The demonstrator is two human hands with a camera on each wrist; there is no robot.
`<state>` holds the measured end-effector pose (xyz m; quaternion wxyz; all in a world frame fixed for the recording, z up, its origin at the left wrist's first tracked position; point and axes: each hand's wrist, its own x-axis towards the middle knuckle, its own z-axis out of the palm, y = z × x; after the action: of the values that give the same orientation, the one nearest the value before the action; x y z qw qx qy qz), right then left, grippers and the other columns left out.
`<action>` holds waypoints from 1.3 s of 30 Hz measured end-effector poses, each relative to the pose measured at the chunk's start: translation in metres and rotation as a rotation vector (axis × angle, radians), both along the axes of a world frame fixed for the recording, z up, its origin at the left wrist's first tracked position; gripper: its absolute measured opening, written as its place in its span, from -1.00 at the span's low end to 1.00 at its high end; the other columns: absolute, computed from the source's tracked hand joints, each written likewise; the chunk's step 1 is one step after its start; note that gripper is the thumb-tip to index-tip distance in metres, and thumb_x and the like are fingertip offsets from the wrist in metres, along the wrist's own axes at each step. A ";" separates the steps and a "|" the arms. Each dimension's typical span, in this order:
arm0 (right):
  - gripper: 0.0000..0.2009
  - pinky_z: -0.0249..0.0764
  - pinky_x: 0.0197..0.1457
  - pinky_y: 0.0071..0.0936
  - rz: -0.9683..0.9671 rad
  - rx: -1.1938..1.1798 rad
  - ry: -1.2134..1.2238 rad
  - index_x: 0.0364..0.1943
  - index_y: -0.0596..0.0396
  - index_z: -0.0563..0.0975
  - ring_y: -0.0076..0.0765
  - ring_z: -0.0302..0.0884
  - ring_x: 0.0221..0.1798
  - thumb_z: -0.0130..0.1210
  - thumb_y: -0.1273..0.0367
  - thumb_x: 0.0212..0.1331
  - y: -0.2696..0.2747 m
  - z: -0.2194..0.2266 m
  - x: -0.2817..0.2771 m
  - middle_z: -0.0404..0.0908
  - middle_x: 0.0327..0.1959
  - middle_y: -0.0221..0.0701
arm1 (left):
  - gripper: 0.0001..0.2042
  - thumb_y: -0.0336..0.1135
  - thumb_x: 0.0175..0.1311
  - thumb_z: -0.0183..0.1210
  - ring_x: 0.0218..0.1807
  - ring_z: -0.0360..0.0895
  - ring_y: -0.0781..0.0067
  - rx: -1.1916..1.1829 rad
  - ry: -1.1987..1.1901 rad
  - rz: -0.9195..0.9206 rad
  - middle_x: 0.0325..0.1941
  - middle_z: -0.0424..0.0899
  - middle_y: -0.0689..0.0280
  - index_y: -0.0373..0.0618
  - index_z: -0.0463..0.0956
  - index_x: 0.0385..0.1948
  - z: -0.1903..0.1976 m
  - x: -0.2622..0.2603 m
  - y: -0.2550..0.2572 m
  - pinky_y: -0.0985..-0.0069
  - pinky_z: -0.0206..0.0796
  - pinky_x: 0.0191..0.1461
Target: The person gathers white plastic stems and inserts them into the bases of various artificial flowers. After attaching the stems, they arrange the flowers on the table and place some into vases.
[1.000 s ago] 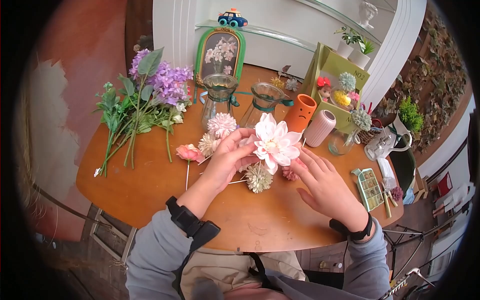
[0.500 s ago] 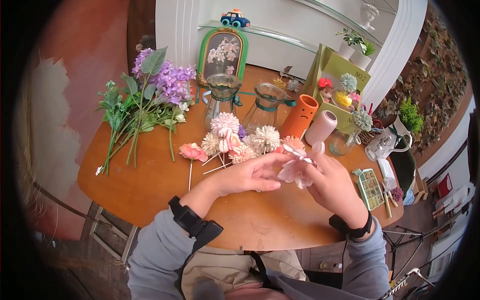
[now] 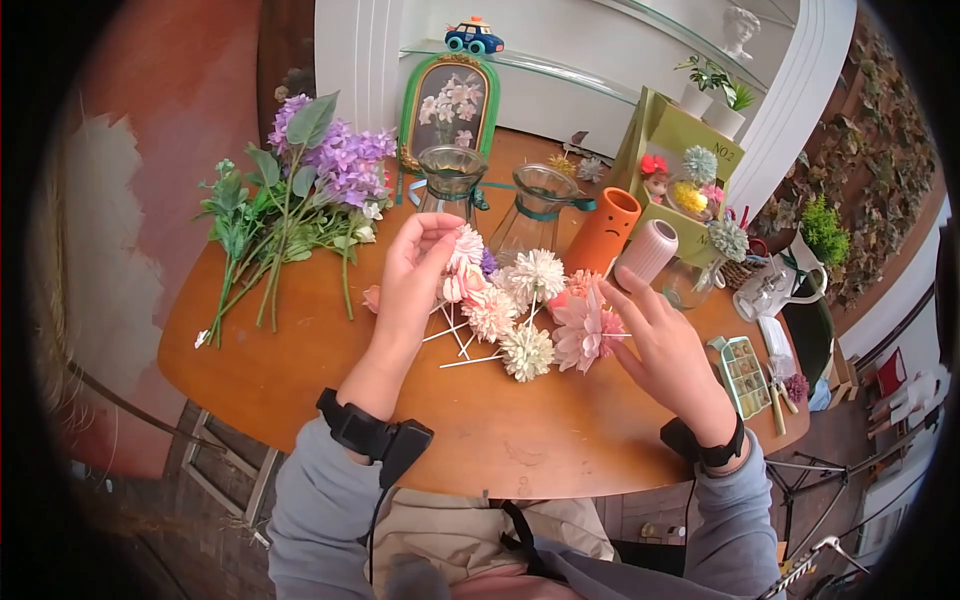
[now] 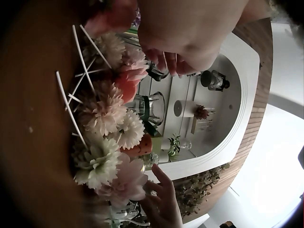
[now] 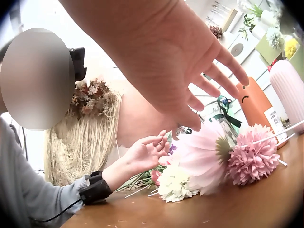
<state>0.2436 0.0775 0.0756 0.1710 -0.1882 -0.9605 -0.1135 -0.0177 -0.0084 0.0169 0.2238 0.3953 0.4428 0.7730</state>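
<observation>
A cluster of artificial flowers lies on the wooden table between the two hands. In it are a large pale pink flower (image 3: 577,335), a cream flower (image 3: 538,275), a peach-pink one (image 3: 490,313) and a greenish-white one (image 3: 527,352), with white stems pointing various ways. Raised at the cluster's left, the left hand (image 3: 408,280) has loosely bent fingers beside a pink pompom flower (image 3: 466,247), which it partly hides. The right hand (image 5: 185,80) spreads its fingers above the large pink flower and holds nothing. Under it, a darker pink pompom flower (image 5: 254,154) lies against the large bloom.
Two glass vases (image 3: 450,178) with green ribbons stand behind the flowers, beside an orange frowning-face vase (image 3: 608,225) and a pink ribbed vase (image 3: 645,252). Purple flowers (image 3: 345,165) with long stems lie left. At right are a compartment tray (image 3: 742,375) and a glass pitcher (image 3: 765,292).
The large pink flower, earlier held up between both hands, now lies at the cluster's right side, let go. The left hand has moved left and up; the right hand has opened.
</observation>
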 end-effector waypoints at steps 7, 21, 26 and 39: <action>-0.54 0.43 -0.05 -0.30 0.046 -0.059 -0.028 0.10 0.10 0.35 -0.12 0.44 0.00 0.11 0.37 0.05 -0.002 0.002 -0.003 0.38 0.07 -0.20 | -0.70 -0.51 0.09 0.08 -0.02 0.38 0.46 -0.223 0.117 0.151 0.03 0.35 0.29 -0.07 0.48 -0.09 -0.031 -0.011 0.013 0.54 0.22 0.12; -0.62 0.44 -0.09 -0.31 0.085 -0.085 0.014 -0.02 0.09 0.43 -0.15 0.48 -0.06 0.13 0.40 0.01 -0.003 0.010 0.000 0.45 -0.04 -0.27 | -0.77 -0.60 0.09 0.08 -0.25 0.46 0.61 -0.337 0.025 -0.042 -0.15 0.48 0.32 -0.18 0.49 -0.19 -0.031 -0.007 0.012 0.62 0.36 -0.15; -0.62 0.44 -0.09 -0.30 0.087 -0.084 0.040 -0.03 0.10 0.44 -0.16 0.48 -0.06 0.13 0.44 -0.02 -0.003 0.015 0.002 0.47 -0.08 -0.28 | -0.82 -0.63 0.13 0.03 -0.24 0.47 0.63 -0.005 -0.064 0.043 -0.30 0.56 0.39 -0.19 0.49 -0.27 -0.018 0.001 0.009 0.66 0.31 -0.12; -0.59 0.46 -0.11 -0.31 0.120 -0.100 0.094 -0.01 0.11 0.43 -0.16 0.48 -0.08 0.12 0.47 -0.04 -0.008 0.018 0.000 0.48 -0.12 -0.30 | -0.85 -0.56 0.23 0.04 -0.03 0.47 0.47 0.239 -0.485 -0.209 -0.12 0.48 0.29 -0.14 0.37 -0.21 -0.014 0.001 0.004 0.51 0.36 0.12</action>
<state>0.2432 0.0691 0.0935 0.2128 -0.1435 -0.9654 -0.0460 -0.0165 -0.0043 0.0033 0.3534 0.2662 0.2387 0.8644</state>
